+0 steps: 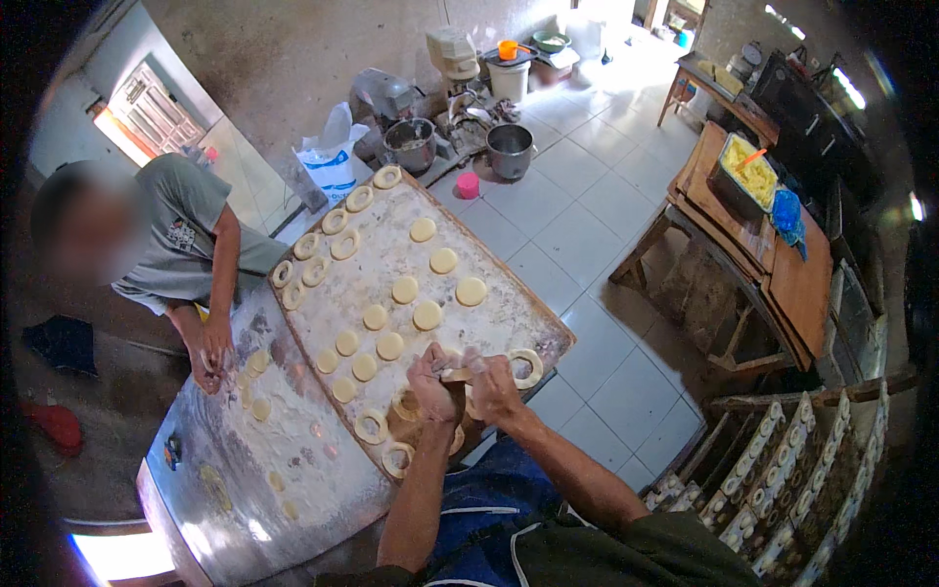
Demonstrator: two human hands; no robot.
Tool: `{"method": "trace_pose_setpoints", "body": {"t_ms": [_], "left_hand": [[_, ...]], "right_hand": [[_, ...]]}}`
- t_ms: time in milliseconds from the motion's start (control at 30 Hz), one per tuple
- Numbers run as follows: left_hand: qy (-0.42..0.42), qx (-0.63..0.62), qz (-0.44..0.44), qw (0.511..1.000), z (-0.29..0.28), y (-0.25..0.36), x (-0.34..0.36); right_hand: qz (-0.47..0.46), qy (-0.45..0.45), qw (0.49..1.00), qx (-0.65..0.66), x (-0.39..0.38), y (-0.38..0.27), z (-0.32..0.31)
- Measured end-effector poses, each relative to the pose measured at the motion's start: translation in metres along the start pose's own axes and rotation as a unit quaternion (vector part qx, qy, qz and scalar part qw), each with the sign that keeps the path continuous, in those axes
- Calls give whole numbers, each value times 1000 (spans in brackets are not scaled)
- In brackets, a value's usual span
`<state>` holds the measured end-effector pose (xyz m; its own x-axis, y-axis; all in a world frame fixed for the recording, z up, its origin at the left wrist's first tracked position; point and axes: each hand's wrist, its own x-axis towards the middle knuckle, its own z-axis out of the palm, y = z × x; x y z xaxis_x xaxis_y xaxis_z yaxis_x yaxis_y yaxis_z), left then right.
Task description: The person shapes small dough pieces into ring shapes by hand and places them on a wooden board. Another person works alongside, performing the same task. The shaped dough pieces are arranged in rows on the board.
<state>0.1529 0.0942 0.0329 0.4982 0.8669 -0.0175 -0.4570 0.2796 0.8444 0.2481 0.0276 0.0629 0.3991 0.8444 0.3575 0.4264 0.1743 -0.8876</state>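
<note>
Above the near edge of a floured board point(386, 240), my left hand point(434, 386) and my right hand point(495, 387) are close together. Both have their fingers closed on a small pale piece of dough point(456, 375) between them; the fingers hide part of it. Just right of my right hand lies a dough ring point(536, 366). Below and left of my left hand are more rings, among them one dough ring point(372, 440). Several round dough discs, such as this dough disc point(427, 315), are spread over the middle, and further rings line the far left edge.
At left, another person's hands point(213, 357) work over a metal table point(210, 514) with flour and dough pieces. Beyond the board stand a metal pot point(510, 152) and a pink cup point(468, 185). A wooden table point(797, 293) and racks of rings point(768, 470) are at right.
</note>
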Motion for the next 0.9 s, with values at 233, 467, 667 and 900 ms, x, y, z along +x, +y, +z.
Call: {"method": "trace_pose_setpoints", "body": {"t_ms": [233,467,667,900], "left_hand": [[8,64,-72,995,-14,-47,12],[-17,470,190,862,8,-41,18],[168,407,169,882,-8,-87,15],[100,614,-78,779,31,-19,64]], "right_hand": [[-214,46,966,-138,-12,46,-23],[-116,-81,984,-107,-4,55,-37],[16,-115,992,39,4,59,-42],[208,-122,955,-174,37,42,-70]]}}
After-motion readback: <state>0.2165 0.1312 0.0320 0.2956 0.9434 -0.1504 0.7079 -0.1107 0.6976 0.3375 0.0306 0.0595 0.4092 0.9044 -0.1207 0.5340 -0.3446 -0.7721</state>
